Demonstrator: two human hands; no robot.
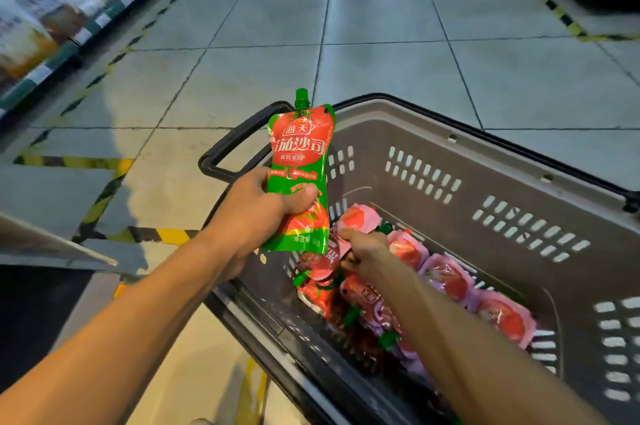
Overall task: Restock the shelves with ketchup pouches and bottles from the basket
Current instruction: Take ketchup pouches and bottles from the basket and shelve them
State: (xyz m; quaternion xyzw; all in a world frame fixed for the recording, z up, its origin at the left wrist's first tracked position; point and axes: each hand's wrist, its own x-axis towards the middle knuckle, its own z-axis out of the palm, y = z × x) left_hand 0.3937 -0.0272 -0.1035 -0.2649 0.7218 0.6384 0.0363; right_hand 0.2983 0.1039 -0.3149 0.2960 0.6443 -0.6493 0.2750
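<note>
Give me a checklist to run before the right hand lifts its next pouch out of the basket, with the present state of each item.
1. Left hand has a firm hold on the green and red ketchup pouch: ok, thumb across the front, pouch upright, spout up.
2. Green cap is on that pouch: ok.
3. Right hand has closed on a pink pouch: cannot tell, its fingers are hidden among the pouches.
4. Stock is left in the basket: ok, pink pouches lie along the bottom.
5. Shelves are within reach: cannot tell, they are blurred, off to the left.
6. Bottles are in the basket: cannot tell, only pouches show.
</note>
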